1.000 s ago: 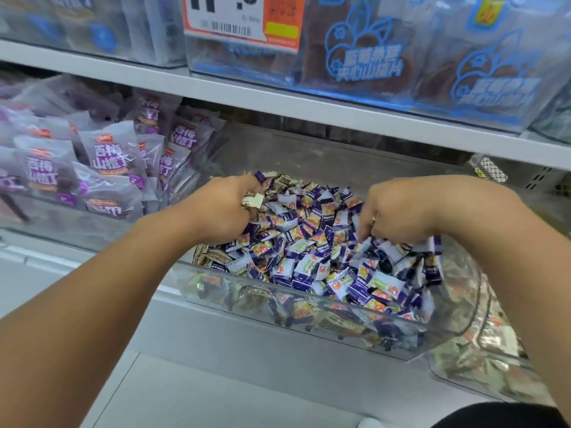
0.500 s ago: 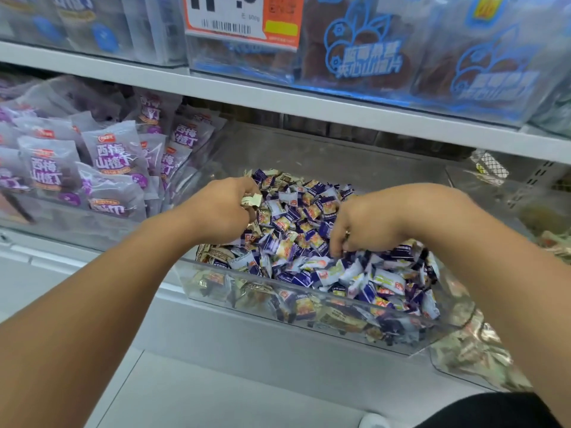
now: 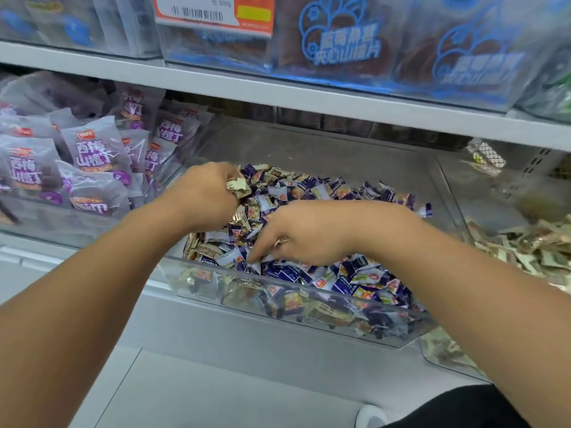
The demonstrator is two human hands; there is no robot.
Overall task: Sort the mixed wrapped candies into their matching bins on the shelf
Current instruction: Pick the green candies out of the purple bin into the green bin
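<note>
Our right hand (image 3: pixel 309 236) has slid left, fingers reaching into crinkly purple candies (image 3: pixel 340 273); left hand (image 3: pixel 205 196) still clutches beige wrappers (image 3: pixel 236 186).

We see the left hand (image 3: pixel 204 196) gripping gold-wrapped candies (image 3: pixel 236 186); the right hand (image 3: pixel 306 233) reaches fingers-down into the clear bin (image 3: pixel 309 307) of purple candies (image 3: pixel 349 276).

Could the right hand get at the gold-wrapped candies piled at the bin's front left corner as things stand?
Probably yes. The right hand already lies in the clear bin, fingers on purple candies beside the gold-wrapped candies; the bin is open-topped, and the left hand sits farther back.
</note>
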